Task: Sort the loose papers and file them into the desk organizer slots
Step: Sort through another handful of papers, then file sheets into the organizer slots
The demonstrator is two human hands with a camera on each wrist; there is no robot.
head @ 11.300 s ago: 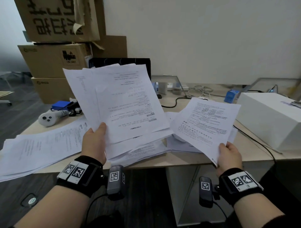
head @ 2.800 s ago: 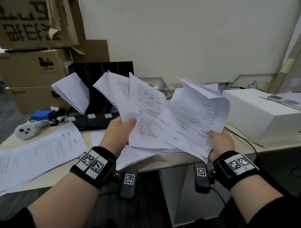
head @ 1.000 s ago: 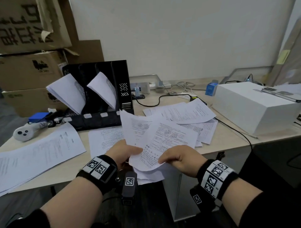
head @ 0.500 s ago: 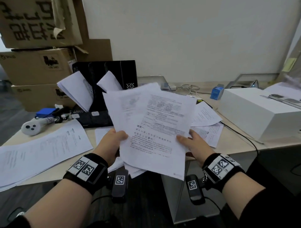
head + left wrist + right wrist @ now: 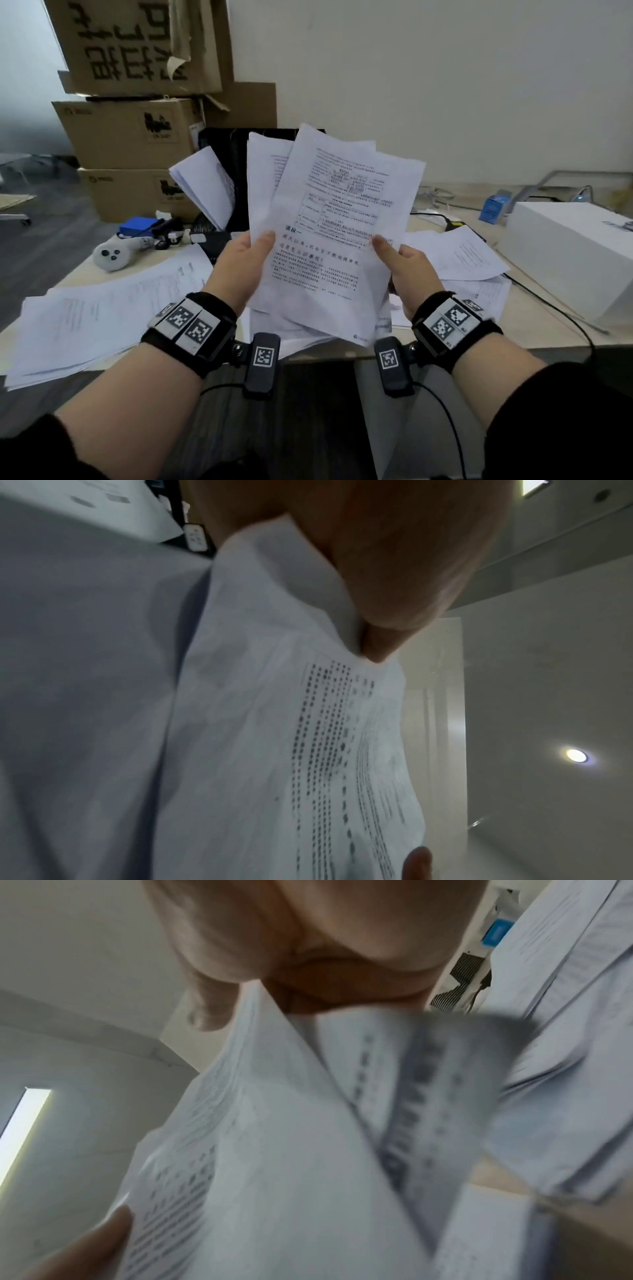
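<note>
Holding a fanned sheaf of papers [image 5: 329, 233] upright above the desk's [image 5: 534, 329] near edge, the left hand [image 5: 239, 270] and right hand [image 5: 411, 270] pinch its sides, probably to read headings; the black organizer [image 5: 236, 185] stands behind.

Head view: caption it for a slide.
Both hands, left hand and right hand, grip a fanned sheaf of papers before the black organizer.

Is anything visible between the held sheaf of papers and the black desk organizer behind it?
Nothing visible does. Left hand and right hand grip the sheaf directly before the organizer, hiding most of it. Folded papers already fill one slot; the others cannot be judged.
</note>
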